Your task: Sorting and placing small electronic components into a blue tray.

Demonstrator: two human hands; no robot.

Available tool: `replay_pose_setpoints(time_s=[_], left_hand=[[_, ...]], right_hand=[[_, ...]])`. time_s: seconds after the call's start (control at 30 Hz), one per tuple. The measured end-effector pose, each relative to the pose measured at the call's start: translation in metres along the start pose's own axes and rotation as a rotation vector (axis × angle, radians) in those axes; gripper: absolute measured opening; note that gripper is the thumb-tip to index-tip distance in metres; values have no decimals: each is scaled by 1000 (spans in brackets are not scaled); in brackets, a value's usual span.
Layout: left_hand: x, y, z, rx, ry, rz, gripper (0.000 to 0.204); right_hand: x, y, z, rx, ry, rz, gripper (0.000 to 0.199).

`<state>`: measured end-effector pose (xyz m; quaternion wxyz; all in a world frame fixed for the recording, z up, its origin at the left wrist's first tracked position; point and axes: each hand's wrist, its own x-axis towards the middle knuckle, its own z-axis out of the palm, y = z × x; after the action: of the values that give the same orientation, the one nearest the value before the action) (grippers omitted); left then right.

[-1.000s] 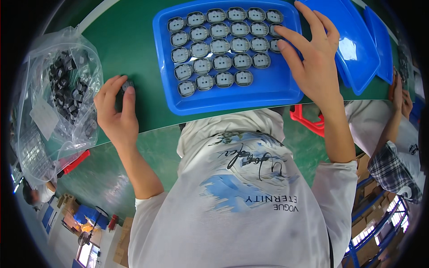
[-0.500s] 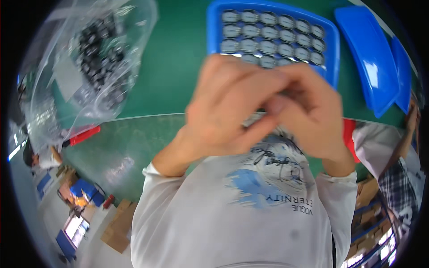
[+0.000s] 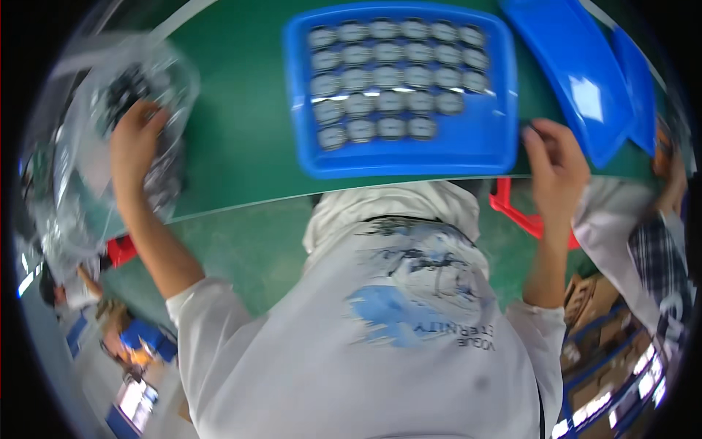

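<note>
Reaching into a crinkled clear plastic bag [image 3: 88,139] with left hand [image 3: 135,143], fingers curled down among small dark parts [image 3: 157,179] inside; grip partly buried in glossy film, cannot tell whether closed on a part. Bag soft, wrinkled, see-through, slumped on green counter [image 3: 241,124] at its left end.

Right hand [image 3: 559,168] at counter's near edge, fingertips pinched together on a tiny dark piece [image 3: 528,133], just off the right rim of blue plastic tray [image 3: 409,154]. Tray between the two grips, nearer the right one: rigid, shallow, rectangular, rounded corners, smooth glossy blue. Filled with round grey discs [image 3: 387,80] in neat rows, flat and dull metallic, each in its own pocket; front row short, bare blue strip along the near rim.

Beyond right grip, stacked empty blue trays [image 3: 578,73], same moulded plastic, tilted, overlapping the counter's far right corner. Below right grip, under the counter edge, red plastic crate [image 3: 515,208], angular, partly hidden. Counter surface matte green, smooth, thin pale edge. White long-sleeved shirt [image 3: 380,329] with blue print below, soft cotton. Another person's checked sleeve [image 3: 662,256] at far right, blurred.
</note>
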<state>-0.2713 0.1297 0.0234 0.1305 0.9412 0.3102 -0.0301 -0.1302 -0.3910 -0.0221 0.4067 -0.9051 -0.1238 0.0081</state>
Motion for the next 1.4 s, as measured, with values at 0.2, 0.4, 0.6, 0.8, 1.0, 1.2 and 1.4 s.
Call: replay_pose_setpoints(time_s=[0.2,0.4,0.6,0.8,1.0,1.2,1.4], left_hand=[[5,-43,-2,-34,82,52,36],[-1,-68,-13,-197,366,97,31],[-51,27,1,-515,423,163,25],[-73,103,71,-340,216,412,22],[-87,102,67,-344,232,392,26],[-97,101,65,-261,143,463,33],[-97,98,73,-236,190,442,38]], right_hand=[[-1,-5,-3,-27,21,-199,23],[1,-1,-14,-106,-140,-226,39],[25,-29,14,-127,-36,-655,28],[25,-31,25,-330,-126,-641,22],[24,-36,22,-343,-140,-615,19],[24,-35,22,-310,-125,-644,15],[25,-35,20,-319,-138,-642,17]])
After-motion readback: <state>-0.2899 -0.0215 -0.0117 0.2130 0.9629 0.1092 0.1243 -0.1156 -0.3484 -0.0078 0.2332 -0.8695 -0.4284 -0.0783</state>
